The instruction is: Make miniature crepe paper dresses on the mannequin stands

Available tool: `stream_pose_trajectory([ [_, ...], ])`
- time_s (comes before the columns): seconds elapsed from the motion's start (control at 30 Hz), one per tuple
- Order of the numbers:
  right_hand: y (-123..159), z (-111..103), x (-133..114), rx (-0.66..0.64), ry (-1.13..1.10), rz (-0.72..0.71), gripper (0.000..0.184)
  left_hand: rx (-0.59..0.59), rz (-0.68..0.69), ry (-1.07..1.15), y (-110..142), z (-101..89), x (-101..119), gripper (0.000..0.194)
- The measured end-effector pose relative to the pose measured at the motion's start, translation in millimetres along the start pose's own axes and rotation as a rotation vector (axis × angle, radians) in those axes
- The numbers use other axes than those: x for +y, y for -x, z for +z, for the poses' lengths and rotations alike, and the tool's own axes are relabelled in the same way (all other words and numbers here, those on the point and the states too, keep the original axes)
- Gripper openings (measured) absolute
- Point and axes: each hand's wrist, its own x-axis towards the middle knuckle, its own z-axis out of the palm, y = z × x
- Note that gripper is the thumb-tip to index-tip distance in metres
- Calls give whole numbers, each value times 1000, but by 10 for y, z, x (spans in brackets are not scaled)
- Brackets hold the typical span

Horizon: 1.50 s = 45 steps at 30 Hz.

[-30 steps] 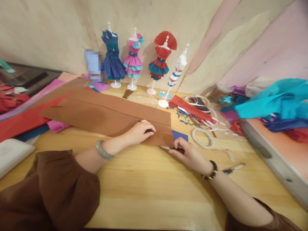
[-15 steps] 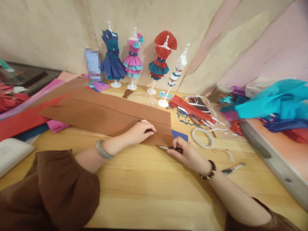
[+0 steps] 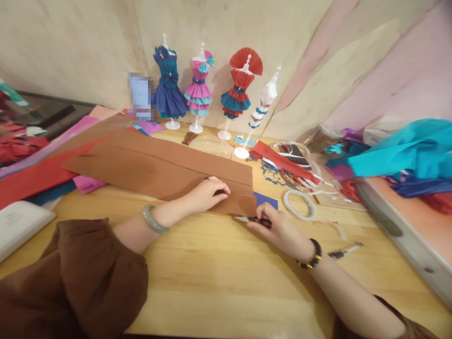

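A long sheet of brown crepe paper (image 3: 151, 169) lies across the table, with a narrower brown strip (image 3: 240, 205) along its near right end. My left hand (image 3: 212, 192), a bangle on its wrist, rests on that end with curled fingers pinching the strip's edge. Just to the right, my right hand (image 3: 275, 223) is closed around a pair of scissors (image 3: 259, 221) with dark handles. Their pale blades point left, right by the strip's near edge; I cannot tell whether they touch it. A blue piece (image 3: 266, 200) pokes out from under the brown paper.
Several small dress forms stand along the wall, among them one in a red dress (image 3: 240, 87). A tape roll (image 3: 299, 205) and a pen-like tool (image 3: 345, 251) lie to the right. Coloured paper (image 3: 406, 146) is heaped at right. A white box (image 3: 24, 230) sits at left.
The whole view has shifted slightly. My right hand has tilted a little, so more of the scissors' dark handles shows. My left hand stays in place on the paper.
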Motion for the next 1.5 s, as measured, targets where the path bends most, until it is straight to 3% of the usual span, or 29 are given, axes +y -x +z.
stream_pose_trajectory([
  [0.27,11,69,1,57,75,13,25,-1,-39,24,11,-25,40,11],
  [1.5,-28,92,-50,35,147,-67,23,-14,-52,22,6,-13,17,13],
])
